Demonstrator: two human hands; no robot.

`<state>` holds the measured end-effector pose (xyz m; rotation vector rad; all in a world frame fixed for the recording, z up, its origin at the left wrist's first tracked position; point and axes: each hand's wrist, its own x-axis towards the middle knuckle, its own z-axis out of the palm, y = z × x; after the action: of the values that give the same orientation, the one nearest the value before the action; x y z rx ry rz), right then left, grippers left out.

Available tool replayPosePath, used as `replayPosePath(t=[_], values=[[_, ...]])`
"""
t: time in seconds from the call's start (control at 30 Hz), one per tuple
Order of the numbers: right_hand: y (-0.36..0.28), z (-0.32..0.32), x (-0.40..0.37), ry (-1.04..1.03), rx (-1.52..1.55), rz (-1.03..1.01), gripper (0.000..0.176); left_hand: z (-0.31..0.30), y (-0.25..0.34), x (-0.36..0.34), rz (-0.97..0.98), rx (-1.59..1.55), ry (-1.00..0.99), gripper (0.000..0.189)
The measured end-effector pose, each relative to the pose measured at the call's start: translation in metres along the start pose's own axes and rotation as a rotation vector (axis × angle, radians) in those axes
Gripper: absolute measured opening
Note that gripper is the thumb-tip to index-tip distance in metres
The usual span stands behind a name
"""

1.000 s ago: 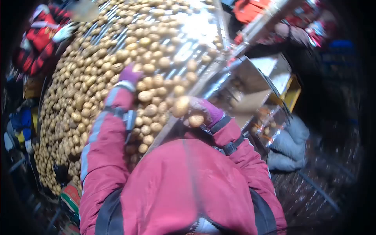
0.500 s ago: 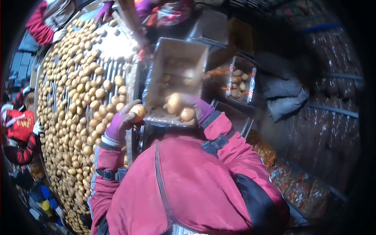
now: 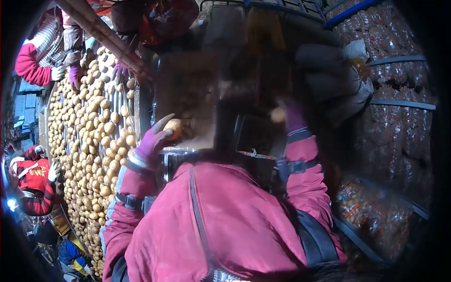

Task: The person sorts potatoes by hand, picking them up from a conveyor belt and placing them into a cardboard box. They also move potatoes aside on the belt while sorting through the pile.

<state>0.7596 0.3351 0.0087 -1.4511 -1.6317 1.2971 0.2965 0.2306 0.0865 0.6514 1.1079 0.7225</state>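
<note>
The broad worktop [image 3: 137,104] is crowded with loose potatoes [image 3: 91,157] right up to its near edge, so the pink left sleeve [image 3: 136,181] brushing along there could — in my judgement — knock a few over the side. Beside it the cardboard box [image 3: 203,139] lies mostly in shadow, and that poor light could lead to a potato being dropped badly and bruised, since the bottom is hard to make out. The dark container [image 3: 257,155] next to it is murkier; only its near rim, pale with a strip of orange, shows at all well. The right hand [image 3: 295,118], to the right of that container, is blurred, and I cannot tell whether its fingers are clamped or apart; a slack hold could let the pale round lump [image 3: 278,114] at the fingertips (a potato, most likely) slip away. The left hand [image 3: 151,140] is closed on a potato [image 3: 174,128] above the box's near left corner — a grip mostly at the fingertips, which could let it roll out. That potato looks plump and rounded, yellow-brown, lighter on top and shaded below.
</note>
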Motion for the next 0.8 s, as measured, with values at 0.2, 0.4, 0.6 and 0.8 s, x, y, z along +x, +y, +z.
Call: replayPosePath(t=[0.2,0.4,0.6,0.8], values=[[-0.074,0.168,-0.033,-0.366,0.795,0.202,0.042,0.051,-0.011,0.033,0.089,0.283,-0.141,0.07],[-0.114,0.167,-0.025,-0.416,1.116,0.73,0.036,0.043,0.015,0.003,0.068,0.235,-0.049,0.06],[-0.061,0.177,0.006,-0.225,0.895,0.639,0.039,-0.032,-0.013,-0.026,0.033,0.154,0.222,0.055],[0.045,0.099,0.037,0.169,0.666,0.564,0.041,-0.074,-0.033,-0.065,0.099,0.093,0.397,0.048]])
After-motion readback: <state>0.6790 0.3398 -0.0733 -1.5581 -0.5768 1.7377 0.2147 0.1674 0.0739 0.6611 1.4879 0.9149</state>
